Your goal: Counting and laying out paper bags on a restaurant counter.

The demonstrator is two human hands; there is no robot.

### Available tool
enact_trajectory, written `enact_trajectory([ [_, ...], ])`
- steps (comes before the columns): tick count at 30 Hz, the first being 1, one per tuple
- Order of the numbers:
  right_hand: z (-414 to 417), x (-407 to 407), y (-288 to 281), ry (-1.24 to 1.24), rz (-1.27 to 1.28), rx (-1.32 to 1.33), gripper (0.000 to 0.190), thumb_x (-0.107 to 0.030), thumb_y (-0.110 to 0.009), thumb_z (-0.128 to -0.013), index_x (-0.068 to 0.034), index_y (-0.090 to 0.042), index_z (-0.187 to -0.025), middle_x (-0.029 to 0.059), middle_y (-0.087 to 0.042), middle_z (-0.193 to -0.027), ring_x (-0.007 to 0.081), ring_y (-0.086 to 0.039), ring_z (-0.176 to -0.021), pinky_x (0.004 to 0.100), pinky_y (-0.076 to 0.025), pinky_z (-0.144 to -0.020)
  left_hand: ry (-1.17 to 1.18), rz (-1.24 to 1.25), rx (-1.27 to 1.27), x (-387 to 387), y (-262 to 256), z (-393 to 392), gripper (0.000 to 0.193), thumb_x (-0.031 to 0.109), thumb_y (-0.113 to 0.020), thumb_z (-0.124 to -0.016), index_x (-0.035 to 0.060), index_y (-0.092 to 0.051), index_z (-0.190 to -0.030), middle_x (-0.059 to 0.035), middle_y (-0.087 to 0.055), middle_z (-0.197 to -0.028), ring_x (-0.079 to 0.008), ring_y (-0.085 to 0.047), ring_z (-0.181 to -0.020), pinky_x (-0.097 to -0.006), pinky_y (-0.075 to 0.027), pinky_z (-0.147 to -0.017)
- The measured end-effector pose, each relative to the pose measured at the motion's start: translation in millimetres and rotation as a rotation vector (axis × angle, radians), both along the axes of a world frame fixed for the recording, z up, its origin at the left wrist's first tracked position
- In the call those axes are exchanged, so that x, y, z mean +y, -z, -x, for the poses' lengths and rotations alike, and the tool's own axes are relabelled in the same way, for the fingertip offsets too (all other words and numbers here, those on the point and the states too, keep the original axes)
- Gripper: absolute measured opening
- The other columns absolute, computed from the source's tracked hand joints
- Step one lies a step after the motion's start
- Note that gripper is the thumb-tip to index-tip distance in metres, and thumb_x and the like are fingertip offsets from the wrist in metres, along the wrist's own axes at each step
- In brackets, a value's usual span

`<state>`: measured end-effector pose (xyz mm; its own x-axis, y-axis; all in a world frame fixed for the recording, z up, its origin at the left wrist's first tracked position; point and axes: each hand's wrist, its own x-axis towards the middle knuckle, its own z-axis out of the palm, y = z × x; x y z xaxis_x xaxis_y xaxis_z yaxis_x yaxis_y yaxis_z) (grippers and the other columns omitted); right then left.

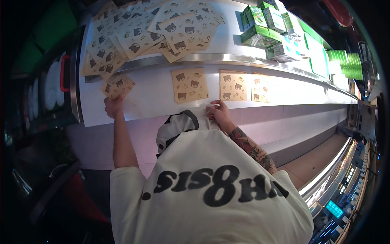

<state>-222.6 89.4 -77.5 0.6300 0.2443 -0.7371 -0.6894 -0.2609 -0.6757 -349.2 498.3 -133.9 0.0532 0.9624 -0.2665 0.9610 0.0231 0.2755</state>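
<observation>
At the counter's left end, my left hand (113, 106) grips the lower edge of a tan bear-printed paper sheet (117, 85). My right hand (220, 114) is at the front edge of the white counter (146, 100), beside my shirt front, with fingers bent and apart and no visible object in them. Just beyond it lie three neat stacks of the same printed paper: a left stack (190, 85), a middle stack (233, 86) and a narrower-looking right stack (260, 87).
Many loose printed sheets (137, 33) overlap on the raised shelf behind, some hanging over its metal edge (231, 58). Green and white cartons (259, 35) stand farther right, with stacked green items (347, 64) beyond. A red-handled rack (64, 73) borders the counter's left end.
</observation>
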Motion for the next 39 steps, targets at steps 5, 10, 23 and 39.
enact_trajectory([
  [5,1.3,-1.7,-1.8,-0.009,-0.046,0.004,0.04,-0.008,-0.067,-0.077,0.001,-0.044,-0.109,0.0097,-0.061,-0.084,0.0151,-0.06,-0.066,0.0263,-0.049,-0.058,0.126,-0.118,0.046,-9.2,-6.8,1.8,0.062,0.043,-0.076,-0.061,0.016,-0.057,-0.114,-0.0128,-0.061,-0.111,-0.0299,-0.059,-0.103,-0.0437,-0.05,-0.082],
  [10,3.5,-5.9,-2.9,0.006,-0.042,-0.037,0.033,-0.007,-0.066,-0.079,0.001,-0.047,-0.105,0.01,-0.061,-0.084,0.0151,-0.06,-0.064,0.0262,-0.05,-0.058,0.177,-0.181,0.068,13.4,16.7,18.5,0.057,0.038,-0.077,-0.062,0.0182,-0.056,-0.112,-0.0137,-0.059,-0.112,-0.0337,-0.06,-0.097,-0.0462,-0.051,-0.08],
  [23,-10.9,7.3,-13.7,-0.045,-0.144,-0.126,0.032,-0.014,-0.063,-0.084,0.002,-0.049,-0.108,0.0092,-0.061,-0.089,0.0149,-0.061,-0.069,0.0255,-0.05,-0.062,0.152,0.887,-1.147,-150.3,-60.6,22.4,0.035,0.005,-0.061,-0.085,0.0013,-0.049,-0.118,-0.0065,-0.057,-0.109,-0.0145,-0.055,-0.1,-0.0286,-0.044,-0.088],
  [39,-51.6,33.2,18.0,-0.319,0.327,-0.728,0.037,-0.013,-0.062,-0.078,0.004,-0.052,-0.11,0.0196,-0.062,-0.093,0.0313,-0.063,-0.084,0.0387,-0.051,-0.075,0.651,0.16,-0.521,-182.4,-8.0,-72.1,0.039,0.017,-0.071,-0.072,-0.0002,-0.055,-0.103,-0.0124,-0.063,-0.09,-0.0242,-0.062,-0.083,-0.0338,-0.049,-0.077],
])
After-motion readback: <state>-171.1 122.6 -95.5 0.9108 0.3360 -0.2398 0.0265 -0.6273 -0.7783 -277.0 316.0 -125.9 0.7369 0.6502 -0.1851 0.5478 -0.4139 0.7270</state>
